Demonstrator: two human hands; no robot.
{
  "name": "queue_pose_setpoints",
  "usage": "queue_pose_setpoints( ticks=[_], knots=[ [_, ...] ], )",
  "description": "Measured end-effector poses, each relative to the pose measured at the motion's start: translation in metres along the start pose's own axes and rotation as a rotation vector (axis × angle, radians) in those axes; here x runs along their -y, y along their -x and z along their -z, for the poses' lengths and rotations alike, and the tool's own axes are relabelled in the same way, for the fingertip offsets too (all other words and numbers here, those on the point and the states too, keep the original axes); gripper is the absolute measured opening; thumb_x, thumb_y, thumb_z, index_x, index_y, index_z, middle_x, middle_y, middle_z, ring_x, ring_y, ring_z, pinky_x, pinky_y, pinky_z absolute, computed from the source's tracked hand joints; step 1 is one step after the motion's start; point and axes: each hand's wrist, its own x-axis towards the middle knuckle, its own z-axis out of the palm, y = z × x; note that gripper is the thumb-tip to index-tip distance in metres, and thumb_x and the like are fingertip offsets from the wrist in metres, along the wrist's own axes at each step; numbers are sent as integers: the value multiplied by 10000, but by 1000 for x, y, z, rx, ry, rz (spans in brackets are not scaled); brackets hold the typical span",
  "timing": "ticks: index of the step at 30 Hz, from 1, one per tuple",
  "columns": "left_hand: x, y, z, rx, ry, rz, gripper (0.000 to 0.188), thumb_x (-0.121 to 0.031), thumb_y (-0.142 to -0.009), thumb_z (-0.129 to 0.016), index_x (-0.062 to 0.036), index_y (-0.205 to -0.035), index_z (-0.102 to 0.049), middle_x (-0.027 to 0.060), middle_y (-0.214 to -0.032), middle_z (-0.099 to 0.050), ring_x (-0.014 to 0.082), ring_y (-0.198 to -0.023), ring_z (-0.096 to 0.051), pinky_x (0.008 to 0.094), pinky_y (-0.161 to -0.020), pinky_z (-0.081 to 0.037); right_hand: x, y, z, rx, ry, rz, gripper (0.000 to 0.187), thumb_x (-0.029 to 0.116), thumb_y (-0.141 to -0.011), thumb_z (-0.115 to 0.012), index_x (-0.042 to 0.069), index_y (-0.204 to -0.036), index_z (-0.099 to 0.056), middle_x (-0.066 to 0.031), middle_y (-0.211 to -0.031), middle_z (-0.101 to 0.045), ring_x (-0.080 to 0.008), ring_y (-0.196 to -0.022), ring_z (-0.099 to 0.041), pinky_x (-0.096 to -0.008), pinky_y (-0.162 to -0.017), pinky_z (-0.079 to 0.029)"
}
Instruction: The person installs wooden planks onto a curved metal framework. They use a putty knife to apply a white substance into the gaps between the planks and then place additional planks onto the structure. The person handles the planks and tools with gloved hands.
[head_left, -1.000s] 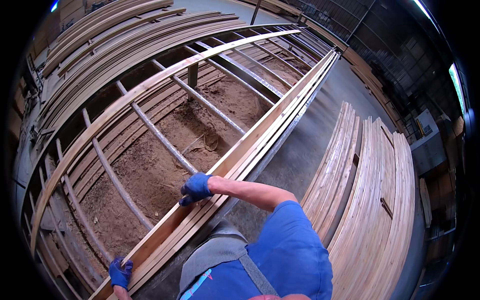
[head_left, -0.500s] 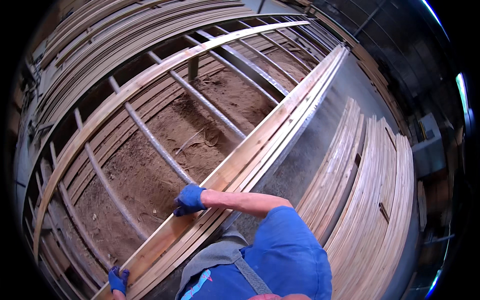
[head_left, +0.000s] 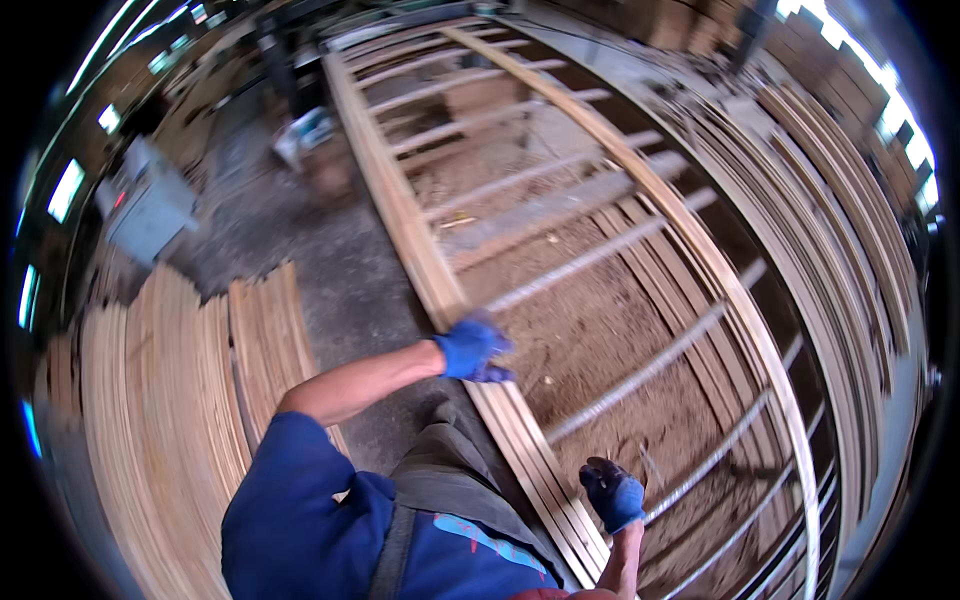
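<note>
My left hand (head_left: 472,347), in a blue glove, is over the narrow wooden boards (head_left: 525,440) lying side by side along the rack's left edge. Its fingers are apart and slightly blurred, with nothing seen in them. My right hand (head_left: 613,493), gloved too, hangs just right of these boards, above the rack's inner side. Its fingers are loosely bent and hold nothing that I can see. Metal crossbars (head_left: 640,370) run from the boards toward a long pale plank (head_left: 735,290) lying across them on the right.
Sawdust (head_left: 560,330) covers the ground under the crossbars. Stacked wooden strips (head_left: 160,390) lie at the left, with more long boards (head_left: 815,230) at the far right. A grey-blue cabinet (head_left: 150,210) stands on the concrete floor (head_left: 270,230) at the far left.
My view has swung round, so the boards and strip stack now appear left of the rack. Both hands, earlier on the edge board, have loosened; my right hand is now off it.
</note>
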Motion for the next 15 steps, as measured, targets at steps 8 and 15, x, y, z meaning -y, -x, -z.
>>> queue_pose_setpoints(
  ticks=[8,15],
  knots=[
    [32,-3,50,84,33,-52,586,-588,-841,-558,-60,-1061,-683,141,-899,-668,334,-876,-605,462,-917,-417,103,-134,-46,22,-9,194,346,410,-942,-577,134,-1123,-680,-176,-958,-705,-363,-911,-682,-425,-772,-541],
    [148,79,155,-174,91,67,457,-445,-791,-674,-42,-1008,-680,124,-846,-657,323,-816,-613,448,-801,-460,160,-254,-72,48,62,109,335,414,-950,-564,129,-1074,-689,-176,-904,-703,-375,-863,-680,-437,-715,-544]
  ],
)
